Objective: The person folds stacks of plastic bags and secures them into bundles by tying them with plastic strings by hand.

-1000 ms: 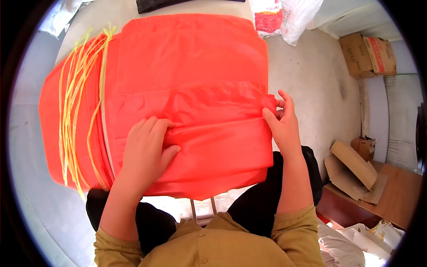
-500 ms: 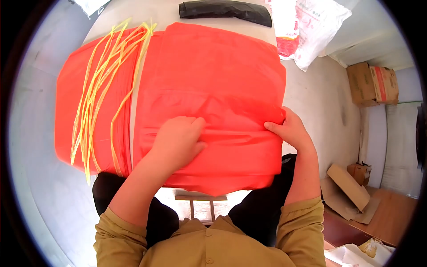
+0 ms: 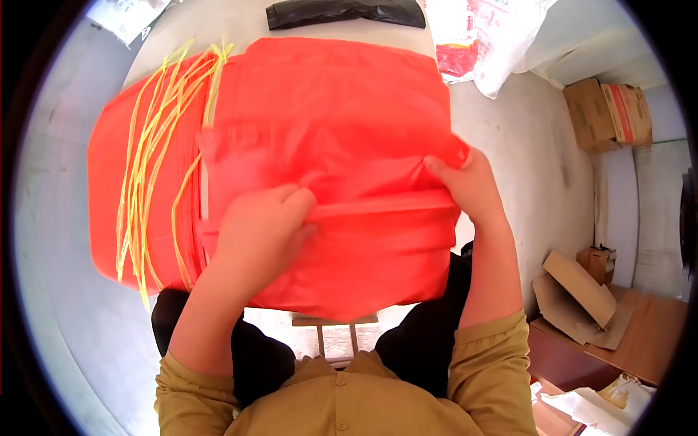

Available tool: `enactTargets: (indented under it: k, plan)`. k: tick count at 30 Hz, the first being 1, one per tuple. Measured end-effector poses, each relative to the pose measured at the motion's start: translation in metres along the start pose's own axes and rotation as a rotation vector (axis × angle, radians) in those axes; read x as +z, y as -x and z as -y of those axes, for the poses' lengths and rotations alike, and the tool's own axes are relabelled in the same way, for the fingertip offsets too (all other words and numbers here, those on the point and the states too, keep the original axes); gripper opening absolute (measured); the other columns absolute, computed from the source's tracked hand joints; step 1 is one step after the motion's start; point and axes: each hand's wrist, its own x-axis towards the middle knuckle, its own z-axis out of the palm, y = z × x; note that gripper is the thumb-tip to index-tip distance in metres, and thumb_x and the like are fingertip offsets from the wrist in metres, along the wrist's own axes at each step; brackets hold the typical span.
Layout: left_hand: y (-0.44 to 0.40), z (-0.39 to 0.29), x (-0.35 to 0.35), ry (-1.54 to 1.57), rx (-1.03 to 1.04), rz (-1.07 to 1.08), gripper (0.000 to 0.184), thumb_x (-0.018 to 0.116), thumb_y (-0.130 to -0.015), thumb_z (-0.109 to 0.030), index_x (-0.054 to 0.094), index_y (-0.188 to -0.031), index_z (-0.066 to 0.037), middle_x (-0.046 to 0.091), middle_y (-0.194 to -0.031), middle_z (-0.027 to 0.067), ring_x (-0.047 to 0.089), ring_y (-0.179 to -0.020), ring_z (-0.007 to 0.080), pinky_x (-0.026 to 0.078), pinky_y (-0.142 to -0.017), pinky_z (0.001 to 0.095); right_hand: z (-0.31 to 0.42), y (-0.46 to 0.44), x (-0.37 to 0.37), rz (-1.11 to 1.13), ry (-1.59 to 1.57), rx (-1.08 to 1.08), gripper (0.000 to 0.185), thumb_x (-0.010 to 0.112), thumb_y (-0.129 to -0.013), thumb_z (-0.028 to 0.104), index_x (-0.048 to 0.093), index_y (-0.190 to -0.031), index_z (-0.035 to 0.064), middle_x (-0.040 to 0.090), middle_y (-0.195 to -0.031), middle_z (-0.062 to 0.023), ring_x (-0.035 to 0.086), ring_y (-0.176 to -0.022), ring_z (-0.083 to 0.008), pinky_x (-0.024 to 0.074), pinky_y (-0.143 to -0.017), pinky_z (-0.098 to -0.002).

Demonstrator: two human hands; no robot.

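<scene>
Red plastic (image 3: 342, 94) lies on the desk (image 3: 225, 22) in front of the person (image 3: 342, 407), its long fold (image 3: 385, 208) running left to right. The right hand (image 3: 472, 187) pinches its right edge. The left hand (image 3: 263, 227) curls its fingers over it, too blurry to tell if they grip.

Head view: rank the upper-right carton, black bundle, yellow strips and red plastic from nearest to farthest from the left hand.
1. Red plastic, under the left hand.
2. Yellow strips, to its left.
3. Black bundle, at the top.
4. Upper-right carton, far right.
</scene>
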Motion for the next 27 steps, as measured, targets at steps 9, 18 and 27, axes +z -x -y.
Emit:
enactTargets:
  k: [9, 18, 27]
  plan:
    - [0.001, -0.007, 0.016, -0.308, 0.304, -0.313, 0.015, 0.067, -0.076, -0.012, 0.058, -0.088, -0.009, 0.072, -0.117, 0.007, 0.061, -0.08, 0.0248, 0.052, -0.066, 0.0411, 0.005, -0.023, -0.006, -0.298, -0.042, -0.117, 0.041, 0.072, -0.095, 0.014, 0.068, -0.132, -0.0038, 0.077, -0.109, -0.0116, 0.07, -0.096, -0.0157, 0.0556, -0.085, -0.0315]
    - [0.036, -0.008, 0.028, -0.183, 0.279, 0.149, 0.033, 0.076, -0.075, -0.017, 0.065, -0.104, -0.006, 0.066, -0.134, 0.0116, 0.063, -0.095, 0.0279, 0.053, -0.077, 0.0418, -0.033, -0.043, -0.015, -0.311, 0.21, -0.162, 0.044, 0.071, -0.095, 0.02, 0.068, -0.133, -0.0014, 0.072, -0.126, -0.0179, 0.067, -0.116, -0.0317, 0.0531, -0.099, -0.041]
    - [0.028, -0.008, 0.027, -0.202, 0.038, -0.003, 0.077, 0.086, -0.077, -0.03, 0.058, -0.146, -0.009, 0.051, -0.153, 0.0169, 0.046, -0.145, 0.036, 0.035, -0.122, 0.0553, -0.029, -0.03, -0.005, -0.515, 0.902, -0.554, 0.037, 0.061, -0.098, 0.008, 0.069, -0.134, 0.0107, 0.067, -0.139, -0.0159, 0.058, -0.133, -0.0364, 0.0478, -0.11, -0.0417]
